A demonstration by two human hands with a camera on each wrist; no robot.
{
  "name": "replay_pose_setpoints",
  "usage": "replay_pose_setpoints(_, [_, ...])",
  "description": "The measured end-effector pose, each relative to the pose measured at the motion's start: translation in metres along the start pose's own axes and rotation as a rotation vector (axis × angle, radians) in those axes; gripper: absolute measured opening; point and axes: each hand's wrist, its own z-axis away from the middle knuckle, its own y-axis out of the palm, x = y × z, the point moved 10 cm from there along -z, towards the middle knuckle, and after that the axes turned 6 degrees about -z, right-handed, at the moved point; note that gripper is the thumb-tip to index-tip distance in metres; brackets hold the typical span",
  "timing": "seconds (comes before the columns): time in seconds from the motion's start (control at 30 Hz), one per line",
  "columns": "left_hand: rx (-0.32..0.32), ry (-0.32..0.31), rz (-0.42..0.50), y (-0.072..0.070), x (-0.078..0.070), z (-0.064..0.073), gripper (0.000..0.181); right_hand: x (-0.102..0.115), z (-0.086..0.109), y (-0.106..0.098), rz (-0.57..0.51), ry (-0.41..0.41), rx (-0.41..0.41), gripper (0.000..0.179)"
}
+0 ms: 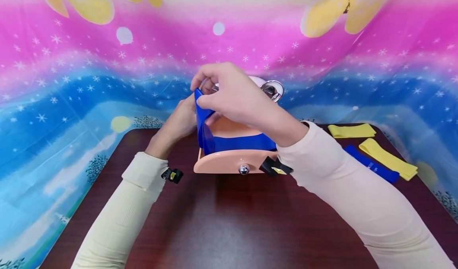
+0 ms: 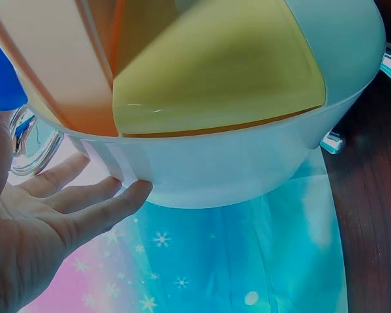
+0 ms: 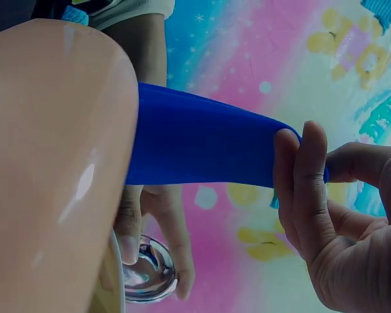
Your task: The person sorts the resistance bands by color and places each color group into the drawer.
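Blue band [image 3: 202,140] pinched between right hand [image 3: 339,215] fingers [image 3: 311,176] and thumb.

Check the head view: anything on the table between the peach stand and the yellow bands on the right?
Only the right forearm crosses there; otherwise bare table.

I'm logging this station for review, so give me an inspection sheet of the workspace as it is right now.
Surface: dark wood-grain table.
Job's things: blue band stretched round a peach stand with a chrome knob.
Clutter: two yellow bands and a second blue one lying at the table's right.
Hands: right hand pinches the blue band's upper edge; left hand rests straight fingers against the stand's far side.
Cables: nothing seen.
Surroundings: pink and blue starry backdrop cloth.
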Motion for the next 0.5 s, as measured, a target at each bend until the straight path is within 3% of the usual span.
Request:
replay_pose_setpoints(0.13, [0.034, -0.042, 0.051, 0.004, 0.004, -0.001, 0.054, -0.008, 0.002, -0.006, 0.045, 0.02, -0.023, 0.02])
replay_pose_setpoints(0.27, [0.078, -0.068, 0.089, 0.009, 0.005, -0.001, 0.077, -0.03, 0.01, -0.02, 0.09, 0.114, -0.058, 0.02])
replay_pose_setpoints(0.5, [0.071, -0.041, 0.049, 0.008, 0.0, 0.001, 0.075, -0.08, 0.034, -0.047, 0.18, 0.299, -0.108, 0.022])
